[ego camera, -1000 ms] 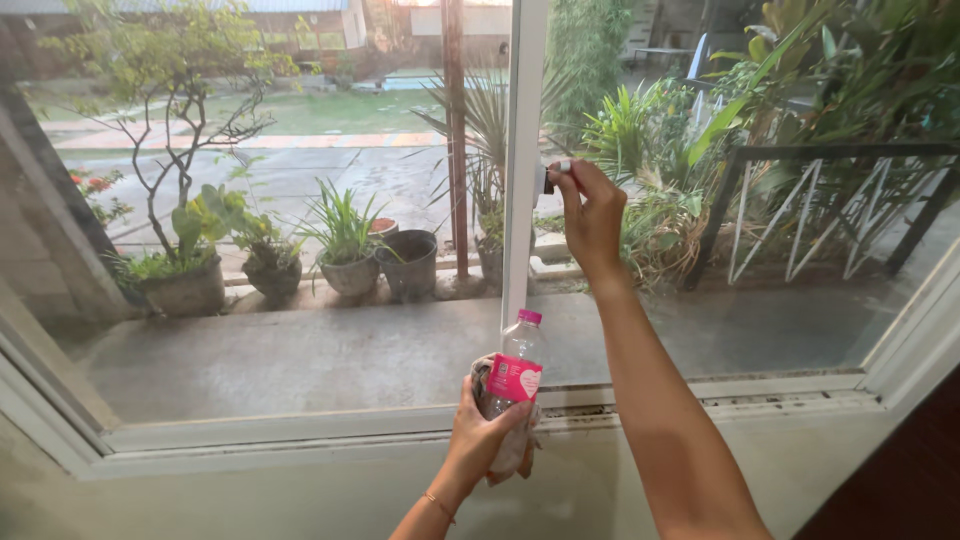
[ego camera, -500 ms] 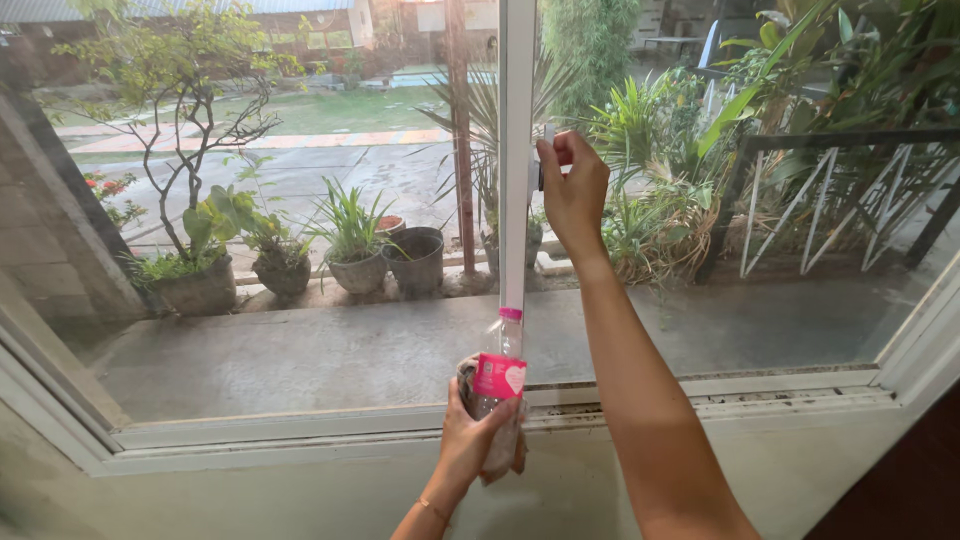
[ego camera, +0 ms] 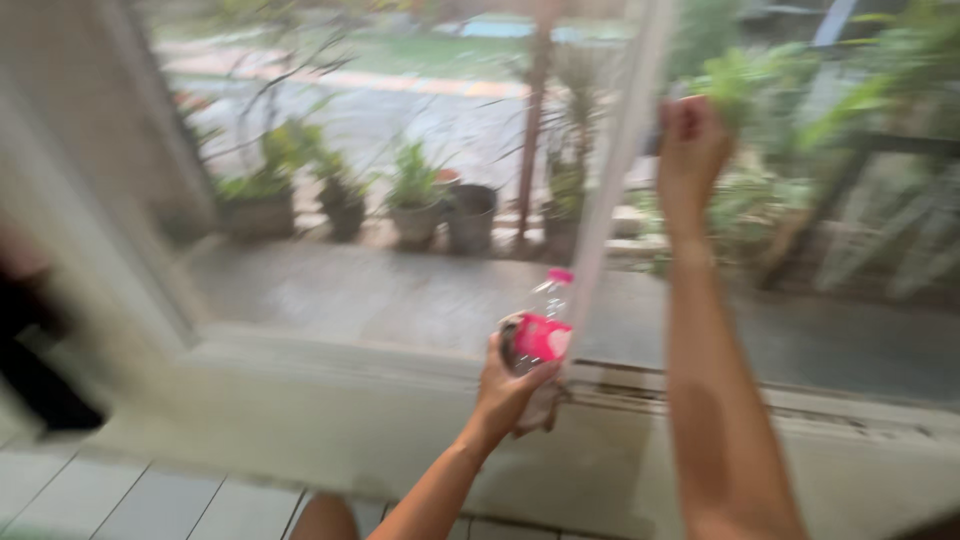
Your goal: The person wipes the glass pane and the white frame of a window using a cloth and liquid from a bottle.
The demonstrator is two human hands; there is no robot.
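Beyond the blurred window, potted plants (ego camera: 420, 205) line a wet patio. Left hand (ego camera: 510, 385) grips a plastic bottle (ego camera: 540, 335) and cloth at frame centre; right hand (ego camera: 690, 150) is closed on the window frame (ego camera: 615, 190) upper right. Bottle could slip if that doubled grip loosens.

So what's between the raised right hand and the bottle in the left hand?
In the blurred head view, the white window frame bar runs between the right hand and the bottle, held with a cloth by the left hand.

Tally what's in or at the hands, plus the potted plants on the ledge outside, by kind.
Clear bottle with pink cap and label, held in left hand: 1
Cloth, same hand: 1
Window latch, under right hand, blurred: 1
Potted plants: about 4, blur limits the count
Total: about 7
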